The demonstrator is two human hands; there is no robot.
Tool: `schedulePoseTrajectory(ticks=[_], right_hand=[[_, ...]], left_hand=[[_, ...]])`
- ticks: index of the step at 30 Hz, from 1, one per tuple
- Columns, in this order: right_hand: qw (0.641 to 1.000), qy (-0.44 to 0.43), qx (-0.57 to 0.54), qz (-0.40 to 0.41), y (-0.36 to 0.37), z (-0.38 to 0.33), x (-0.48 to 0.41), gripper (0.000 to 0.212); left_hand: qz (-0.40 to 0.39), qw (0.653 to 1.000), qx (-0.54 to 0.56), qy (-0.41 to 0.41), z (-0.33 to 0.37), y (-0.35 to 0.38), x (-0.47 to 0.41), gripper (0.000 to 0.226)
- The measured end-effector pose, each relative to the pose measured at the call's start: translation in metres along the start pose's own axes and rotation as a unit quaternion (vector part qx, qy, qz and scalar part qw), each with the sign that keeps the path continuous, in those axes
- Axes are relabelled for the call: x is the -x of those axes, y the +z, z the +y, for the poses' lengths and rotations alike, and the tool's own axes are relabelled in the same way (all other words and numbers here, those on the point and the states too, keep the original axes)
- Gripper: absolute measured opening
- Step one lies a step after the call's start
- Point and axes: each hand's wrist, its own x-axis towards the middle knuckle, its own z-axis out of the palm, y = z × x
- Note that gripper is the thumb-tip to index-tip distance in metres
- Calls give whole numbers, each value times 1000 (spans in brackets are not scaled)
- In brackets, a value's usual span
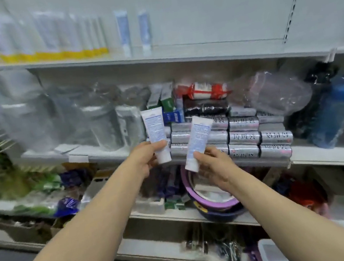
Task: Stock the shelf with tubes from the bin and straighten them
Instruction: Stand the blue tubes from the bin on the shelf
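My left hand [146, 157] grips a white tube with blue print [155, 128], held upright with its cap end down. My right hand [211, 164] pinches a second matching tube [198, 140], tilted to the right, cap end down. Both are held in front of the middle shelf. On the top shelf [177, 56] two matching blue-and-white tubes [123, 33] [144, 32] stand upright, to the right of a row of white tubes with yellow caps [57, 40]. The corner of a translucent bin [273, 256] shows at the bottom edge.
The middle shelf holds stacked silver rolls [246, 138], clear plastic bags [52, 117], boxes, a red-wrapped packet [205, 91] and a blue bottle [334, 109]. Lower shelves carry a purple basin [211, 203] and assorted goods. The right part of the top shelf is bare.
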Motion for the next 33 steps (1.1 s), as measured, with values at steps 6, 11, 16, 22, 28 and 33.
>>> schedulePoseTrajectory(ticks=[6,11,16,22,28,33], right_hand=[[993,-104,8,-49,53,-87,-37,29],[981,-172,-18,-91,85,-155,-79,35],[968,-219,-17,-119,119,-208,-120,34],[959,-272,20,-77,150,-253,-171,32],[952,-298,67,17,179,-277,-236,34],[949,-269,124,112,206,-286,-307,31]], left_hand=[[30,993,36,107,85,-15,-23,22],[55,980,39,185,145,-16,-53,31],[72,969,52,229,205,-18,-79,37],[102,946,-8,308,267,-25,-127,38],[119,940,-64,313,316,-30,-212,35],[153,940,-133,274,338,-32,-277,33]])
